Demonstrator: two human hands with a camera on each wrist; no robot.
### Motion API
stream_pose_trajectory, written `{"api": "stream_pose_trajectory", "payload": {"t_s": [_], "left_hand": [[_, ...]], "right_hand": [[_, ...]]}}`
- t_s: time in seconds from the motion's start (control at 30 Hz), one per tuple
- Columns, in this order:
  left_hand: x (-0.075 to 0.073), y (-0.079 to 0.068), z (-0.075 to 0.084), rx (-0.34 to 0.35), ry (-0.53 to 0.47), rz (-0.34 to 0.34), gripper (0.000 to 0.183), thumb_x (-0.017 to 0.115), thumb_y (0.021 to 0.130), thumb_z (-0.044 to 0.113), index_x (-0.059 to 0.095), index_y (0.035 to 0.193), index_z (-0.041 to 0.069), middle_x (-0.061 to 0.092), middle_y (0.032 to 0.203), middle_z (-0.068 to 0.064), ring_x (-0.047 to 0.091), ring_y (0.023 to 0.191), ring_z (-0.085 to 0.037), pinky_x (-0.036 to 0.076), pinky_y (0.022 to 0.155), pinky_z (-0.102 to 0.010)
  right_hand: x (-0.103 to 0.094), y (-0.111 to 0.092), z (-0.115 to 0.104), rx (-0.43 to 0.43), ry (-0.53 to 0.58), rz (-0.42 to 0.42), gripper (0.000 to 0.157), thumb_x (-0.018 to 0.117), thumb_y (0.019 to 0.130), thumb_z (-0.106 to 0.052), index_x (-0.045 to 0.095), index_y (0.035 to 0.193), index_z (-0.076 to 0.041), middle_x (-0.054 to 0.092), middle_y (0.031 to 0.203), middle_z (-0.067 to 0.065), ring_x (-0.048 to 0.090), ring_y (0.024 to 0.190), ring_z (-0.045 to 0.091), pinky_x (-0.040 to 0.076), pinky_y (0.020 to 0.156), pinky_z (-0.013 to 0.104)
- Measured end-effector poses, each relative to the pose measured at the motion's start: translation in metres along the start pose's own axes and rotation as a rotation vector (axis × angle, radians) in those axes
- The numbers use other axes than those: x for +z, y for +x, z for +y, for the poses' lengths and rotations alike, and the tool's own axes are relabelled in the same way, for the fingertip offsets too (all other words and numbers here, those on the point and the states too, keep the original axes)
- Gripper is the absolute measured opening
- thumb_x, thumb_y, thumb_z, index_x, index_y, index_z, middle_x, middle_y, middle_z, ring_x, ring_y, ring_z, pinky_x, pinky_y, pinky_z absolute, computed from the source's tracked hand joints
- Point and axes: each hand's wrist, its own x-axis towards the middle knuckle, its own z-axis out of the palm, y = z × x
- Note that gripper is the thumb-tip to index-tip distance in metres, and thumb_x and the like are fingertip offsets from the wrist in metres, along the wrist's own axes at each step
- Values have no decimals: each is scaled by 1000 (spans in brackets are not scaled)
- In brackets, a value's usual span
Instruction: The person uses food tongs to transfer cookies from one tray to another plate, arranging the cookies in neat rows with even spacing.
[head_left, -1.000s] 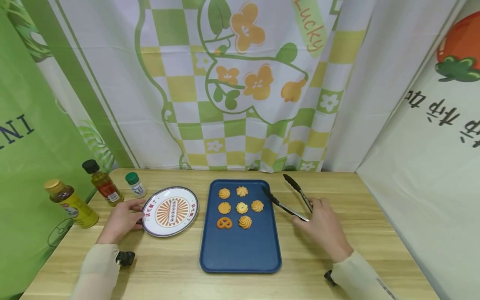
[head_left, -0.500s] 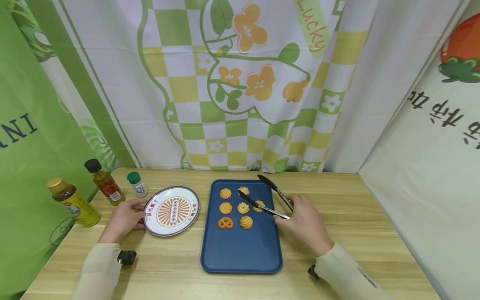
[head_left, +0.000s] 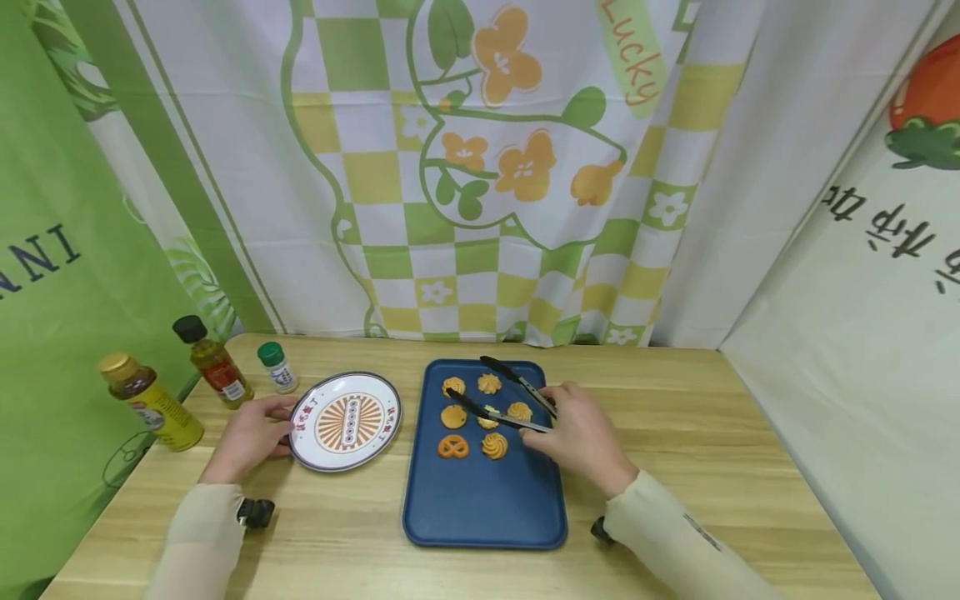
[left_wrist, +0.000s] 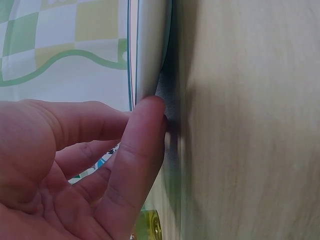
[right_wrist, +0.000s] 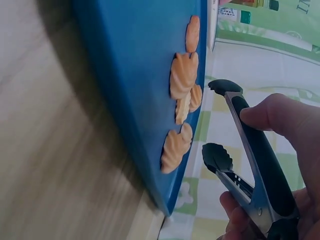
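A white plate [head_left: 347,422] with an orange ray pattern is at the left of the table. My left hand [head_left: 250,437] pinches its left rim between thumb and fingers, seen close up in the left wrist view. My right hand [head_left: 581,433] holds metal tongs [right_wrist: 255,155] with black handles and scalloped black tips. The tongs are spread, with nothing between their tips. They hang above the blue tray [head_left: 485,508], over several cookies. A pretzel-shaped cookie [head_left: 453,447] and a swirled cookie [head_left: 494,445] lie nearest me; the tongs partly cover others.
Behind my left hand stand a yellow bottle with a gold cap [head_left: 153,404], a black-capped oil bottle [head_left: 215,362] and a small green-capped shaker [head_left: 278,367]. A patterned curtain [head_left: 465,275] hangs along the table's back edge. White cloth [head_left: 847,317] borders the right side.
My right hand has carried the spread tongs leftward, from the tray's right edge to over the cookies. The left hand stays at the plate's rim.
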Motion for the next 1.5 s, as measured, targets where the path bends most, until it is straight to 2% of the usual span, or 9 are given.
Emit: {"api": "stream_pose_trajectory", "payload": {"t_s": [0.17,0.4,1.0,1.23,1.5], "left_hand": [[0,-1,0,17,-7,2,54,57,108,0,48,160,-13,58,140,-41,72,91,-20,71,74,-32],[0,-3,1,9,-11,5,54,58,108,0,48,160,-14,58,141,-41,72,93,-21,71,74,-32],[0,-1,1,11,-9,-6,54,58,109,0,48,160,-13,57,142,-41,72,93,-21,71,75,-33],[0,-1,3,3,12,-6,54,58,109,1,48,161,-12,57,142,-39,73,95,-24,72,76,-34],[-1,0,0,1,-6,-6,54,57,109,1,47,161,-12,57,142,-40,72,97,-24,72,77,-33]], "right_hand": [[4,7,-7,-44,-21,-4,70,91,87,-39,73,141,0,72,127,16,71,105,31,65,92,52],[8,13,-15,-71,-38,-34,65,92,90,-37,73,140,1,72,134,18,71,117,36,65,99,55],[10,20,-24,-71,-55,-54,60,90,90,-34,76,137,1,73,127,17,71,111,35,66,94,54],[10,21,-25,-84,-66,-65,57,89,90,-33,78,134,2,73,121,16,71,102,32,66,88,51],[11,21,-27,-77,-66,-76,56,89,90,-32,78,133,2,73,119,15,70,100,30,65,87,50]]}}
